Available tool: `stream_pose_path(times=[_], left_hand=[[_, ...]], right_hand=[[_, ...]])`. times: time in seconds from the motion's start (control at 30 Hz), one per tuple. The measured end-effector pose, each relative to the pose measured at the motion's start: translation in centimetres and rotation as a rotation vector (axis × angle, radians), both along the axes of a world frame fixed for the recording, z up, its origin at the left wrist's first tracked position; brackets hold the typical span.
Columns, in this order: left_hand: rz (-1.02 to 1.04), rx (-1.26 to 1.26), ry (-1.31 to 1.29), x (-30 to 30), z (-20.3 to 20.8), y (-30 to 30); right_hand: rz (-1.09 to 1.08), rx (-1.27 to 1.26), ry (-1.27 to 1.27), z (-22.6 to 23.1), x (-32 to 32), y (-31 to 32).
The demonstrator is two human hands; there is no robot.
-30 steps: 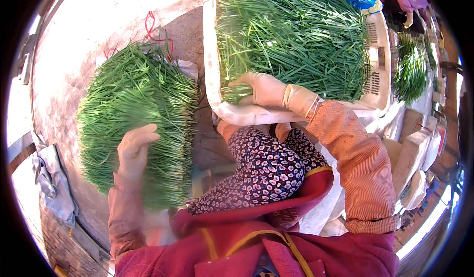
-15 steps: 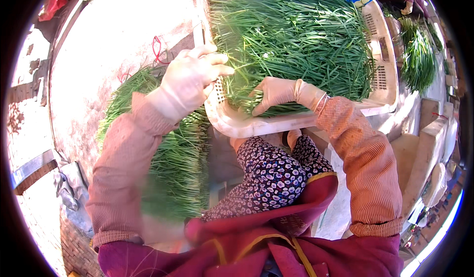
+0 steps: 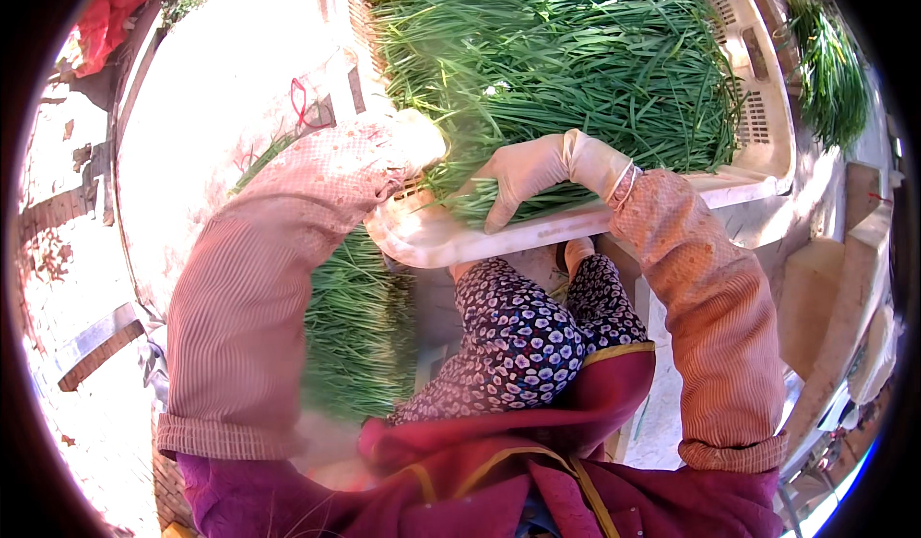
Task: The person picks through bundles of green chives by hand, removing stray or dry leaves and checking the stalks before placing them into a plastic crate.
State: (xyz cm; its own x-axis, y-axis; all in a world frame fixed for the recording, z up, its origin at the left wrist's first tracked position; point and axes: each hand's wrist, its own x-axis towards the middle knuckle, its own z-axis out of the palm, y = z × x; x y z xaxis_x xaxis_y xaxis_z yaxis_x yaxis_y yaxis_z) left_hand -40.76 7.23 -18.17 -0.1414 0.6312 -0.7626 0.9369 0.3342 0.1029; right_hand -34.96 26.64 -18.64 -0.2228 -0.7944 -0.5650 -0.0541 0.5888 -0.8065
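A white plastic crate (image 3: 758,116) heaped with long green chive-like leaves (image 3: 576,58) stands in front of me. My right hand (image 3: 523,175), in a pale glove, lies on the leaves at the crate's near rim with its fingers curled over a bunch. My left hand (image 3: 414,140), also gloved and blurred, reaches into the leaves at the crate's near left corner; its fingers are hidden. A second pile of the same greens (image 3: 360,322) lies on the pale round surface (image 3: 221,135) to my left, under my left forearm.
A red rubber band (image 3: 302,106) lies on the pale surface beside the crate. More greens (image 3: 835,68) lie at the far right. A red cloth (image 3: 106,20) sits at the top left. My patterned lap is below the crate.
My left hand has lifted off the pile on the left and swung right into the crate's greens. My right hand has stayed at the crate's near rim.
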Motion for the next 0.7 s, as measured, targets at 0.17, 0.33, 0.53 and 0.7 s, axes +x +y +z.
stream_pose_path(times=[0.17,0.33,0.53,0.7], left_hand=[[0.094,0.097,-0.004,-2.0,1.8,-0.7],[1.003,0.550,-0.493,-4.9,8.9,-4.2],[1.147,0.931,-0.590,-4.5,6.5,-6.5],[0.657,0.603,-0.188,-2.3,6.2,-3.7]], right_hand=[[-0.076,-0.008,0.042,0.2,0.7,1.2],[-0.402,-0.131,0.055,3.6,1.8,4.8],[-0.780,-0.497,-0.235,7.0,1.7,8.9],[-0.881,-0.553,-0.279,6.7,2.6,9.5]])
